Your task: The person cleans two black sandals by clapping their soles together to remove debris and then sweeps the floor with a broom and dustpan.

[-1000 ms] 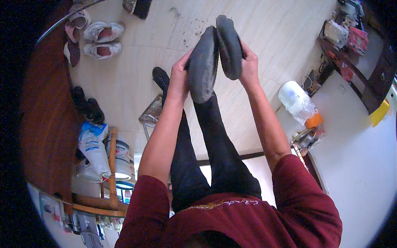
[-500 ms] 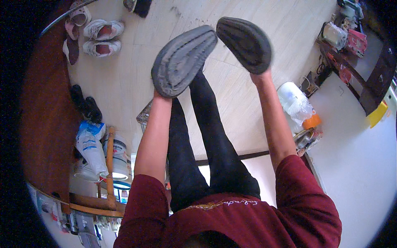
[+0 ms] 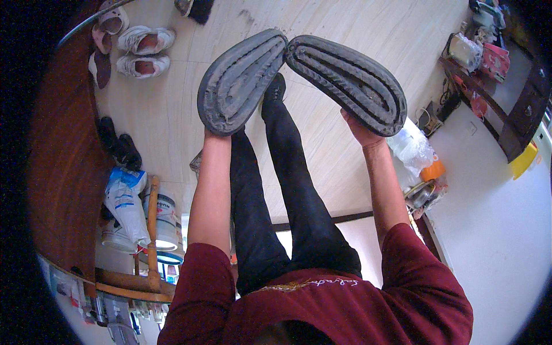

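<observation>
Two dark grey rubber slippers are held up in front of me, their worn, ridged soles facing up. The left slipper [image 3: 241,80] hides nearly all of my left hand [image 3: 217,137], which holds it from behind; only the wrist end shows. Behind the heel end of the right slipper [image 3: 351,83] is my right hand [image 3: 361,131], gripping it, with part of the hand visible along the inner edge. The narrow ends of both slippers touch or nearly touch in the middle. Whether the hands are inside the slippers cannot be seen.
White sneakers [image 3: 145,53] and black shoes [image 3: 119,145] rest on the pale tiled floor at left, beside a brown wooden panel [image 3: 60,149]. White buckets [image 3: 164,221] and a wooden frame [image 3: 153,218] stand lower left. Plastic-wrapped items [image 3: 411,146] lie at right near a dark shelf [image 3: 517,126].
The right slipper has turned and come lower and nearer, bringing its narrow end towards the left one. The left slipper has shifted slightly left. More of my right hand shows.
</observation>
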Motion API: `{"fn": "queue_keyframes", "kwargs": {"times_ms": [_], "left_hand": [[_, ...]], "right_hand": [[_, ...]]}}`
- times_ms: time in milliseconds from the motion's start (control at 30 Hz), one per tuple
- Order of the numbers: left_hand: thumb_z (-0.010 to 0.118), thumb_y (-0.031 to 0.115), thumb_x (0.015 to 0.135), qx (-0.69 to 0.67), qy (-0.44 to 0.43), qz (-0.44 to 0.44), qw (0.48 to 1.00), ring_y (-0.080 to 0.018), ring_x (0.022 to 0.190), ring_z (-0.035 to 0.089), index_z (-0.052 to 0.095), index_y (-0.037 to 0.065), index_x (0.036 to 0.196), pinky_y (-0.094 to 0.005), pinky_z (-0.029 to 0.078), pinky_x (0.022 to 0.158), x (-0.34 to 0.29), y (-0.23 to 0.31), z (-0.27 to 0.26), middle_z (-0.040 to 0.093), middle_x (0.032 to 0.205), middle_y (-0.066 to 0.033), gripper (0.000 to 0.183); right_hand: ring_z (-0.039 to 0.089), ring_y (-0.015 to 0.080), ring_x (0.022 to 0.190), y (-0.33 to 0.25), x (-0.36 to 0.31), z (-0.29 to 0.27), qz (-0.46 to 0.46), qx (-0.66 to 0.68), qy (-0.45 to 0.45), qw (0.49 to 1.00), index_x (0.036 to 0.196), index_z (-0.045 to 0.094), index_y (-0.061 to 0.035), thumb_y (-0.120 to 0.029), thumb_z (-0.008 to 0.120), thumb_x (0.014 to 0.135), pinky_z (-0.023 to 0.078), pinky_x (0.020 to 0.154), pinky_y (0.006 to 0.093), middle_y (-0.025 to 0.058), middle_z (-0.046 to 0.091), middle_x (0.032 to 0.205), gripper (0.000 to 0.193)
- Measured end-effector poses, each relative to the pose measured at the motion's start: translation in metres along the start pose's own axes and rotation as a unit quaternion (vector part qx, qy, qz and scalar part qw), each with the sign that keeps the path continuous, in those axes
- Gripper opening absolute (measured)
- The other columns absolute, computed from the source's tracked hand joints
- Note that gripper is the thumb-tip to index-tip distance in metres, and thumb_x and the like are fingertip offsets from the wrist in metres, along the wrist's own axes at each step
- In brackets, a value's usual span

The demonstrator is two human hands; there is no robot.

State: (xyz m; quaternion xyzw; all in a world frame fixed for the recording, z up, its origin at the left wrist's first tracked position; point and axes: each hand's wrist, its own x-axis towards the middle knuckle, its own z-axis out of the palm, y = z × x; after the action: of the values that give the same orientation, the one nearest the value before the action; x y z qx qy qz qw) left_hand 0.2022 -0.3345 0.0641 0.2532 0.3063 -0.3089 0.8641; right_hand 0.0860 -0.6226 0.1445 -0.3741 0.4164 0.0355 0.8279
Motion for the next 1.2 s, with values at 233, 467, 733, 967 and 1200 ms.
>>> {"fn": "queue_keyframes", "kwargs": {"times_ms": [233, 467, 733, 967, 1200], "left_hand": [[0.041, 0.026, 0.086, 0.179, -0.021, 0.076, 0.981, -0.0193, 0.099, 0.051, 0.047, 0.003, 0.116, -0.032, 0.041, 0.087, 0.014, -0.023, -0.039, 0.051, 0.113, -0.0097, 0.038], [0.04, 0.024, 0.087, 0.18, 0.107, -0.084, 0.974, -0.0168, 0.095, 0.053, 0.049, 0.002, 0.113, -0.0262, 0.038, 0.087, -0.021, -0.021, 0.06, 0.055, 0.106, -0.0076, 0.036], [0.039, 0.029, 0.086, 0.05, 0.103, -0.069, 0.991, -0.0181, 0.094, 0.054, 0.052, 0.003, 0.108, -0.0308, 0.041, 0.085, -0.013, -0.018, 0.048, 0.057, 0.102, -0.0091, 0.037], [0.038, 0.029, 0.086, 0.016, 0.115, -0.102, 0.988, -0.0197, 0.092, 0.055, 0.052, 0.001, 0.107, -0.0306, 0.043, 0.082, 0.005, -0.024, 0.045, 0.056, 0.105, -0.0121, 0.038], [0.039, 0.028, 0.086, 0.083, 0.11, -0.026, 0.99, -0.0178, 0.091, 0.054, 0.053, 0.001, 0.108, -0.0297, 0.041, 0.084, 0.014, -0.044, 0.029, 0.056, 0.104, -0.0092, 0.037]], "right_hand": [[0.041, 0.0228, 0.114, -0.008, -0.018, 0.073, -0.122, -0.397, -0.087, 0.906, 0.12, 0.044, -0.0058, 0.003, 0.051, 0.071, 0.03, 0.098, 0.0335, 0.0105, 0.044, 0.123, 0.051], [0.052, 0.0168, 0.1, 0.015, 0.049, 0.098, -0.017, -0.414, 0.027, 0.91, 0.113, 0.049, 0.0016, 0.013, 0.041, 0.065, 0.04, 0.084, 0.0257, 0.0142, 0.057, 0.104, 0.05], [0.051, 0.0255, 0.102, 0.033, 0.015, 0.111, -0.134, -0.537, -0.041, 0.832, 0.113, 0.051, -0.0074, 0.008, 0.051, 0.063, 0.038, 0.089, 0.0321, 0.0138, 0.054, 0.109, 0.053], [0.051, 0.027, 0.101, 0.026, 0.002, 0.123, -0.151, -0.558, -0.048, 0.815, 0.114, 0.051, -0.0075, 0.014, 0.04, 0.058, 0.037, 0.089, 0.031, 0.0154, 0.055, 0.107, 0.061], [0.053, 0.0212, 0.101, 0.026, 0.043, 0.088, -0.068, -0.529, 0.008, 0.846, 0.114, 0.051, -0.0042, 0.011, 0.04, 0.065, 0.038, 0.089, 0.0284, 0.0122, 0.056, 0.109, 0.052]]}}
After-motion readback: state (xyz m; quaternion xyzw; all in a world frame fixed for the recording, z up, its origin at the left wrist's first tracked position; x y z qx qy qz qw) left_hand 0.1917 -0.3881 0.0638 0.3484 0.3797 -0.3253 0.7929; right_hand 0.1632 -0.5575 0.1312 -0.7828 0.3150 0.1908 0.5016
